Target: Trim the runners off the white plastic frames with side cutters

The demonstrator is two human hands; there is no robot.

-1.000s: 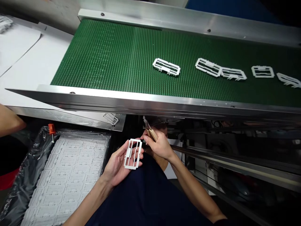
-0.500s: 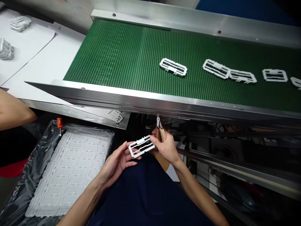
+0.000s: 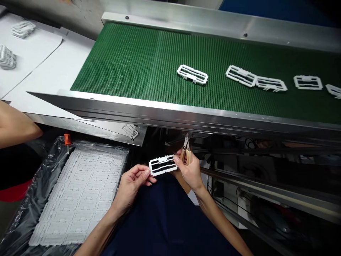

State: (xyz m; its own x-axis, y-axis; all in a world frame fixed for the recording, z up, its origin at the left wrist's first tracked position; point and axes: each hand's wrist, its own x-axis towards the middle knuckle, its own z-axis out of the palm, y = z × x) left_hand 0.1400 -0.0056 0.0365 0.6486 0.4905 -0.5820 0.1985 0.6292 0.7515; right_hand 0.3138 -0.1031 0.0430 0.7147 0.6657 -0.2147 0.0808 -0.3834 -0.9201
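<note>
A white plastic frame with long slots is held level in front of my lap, between both hands. My left hand pinches its left end between thumb and fingers. At the other end, the thumb of my right hand presses on the frame's corner. That same hand also grips cutting pliers with tan handles, their metal jaws pointing up toward the conveyor's near rail. Part of the handles is hidden in the palm.
Several similar frames lie on the green conveyor belt behind a metal rail. At left, a bag-lined box holds layers of white frames. Stacked frames stand on the white table. Another person's arm reaches in.
My left hand has closed from spread fingers into a pinch on the frame's end. The frame has turned more level, and the pliers have shifted slightly right. Belt frames appear slightly further left.
</note>
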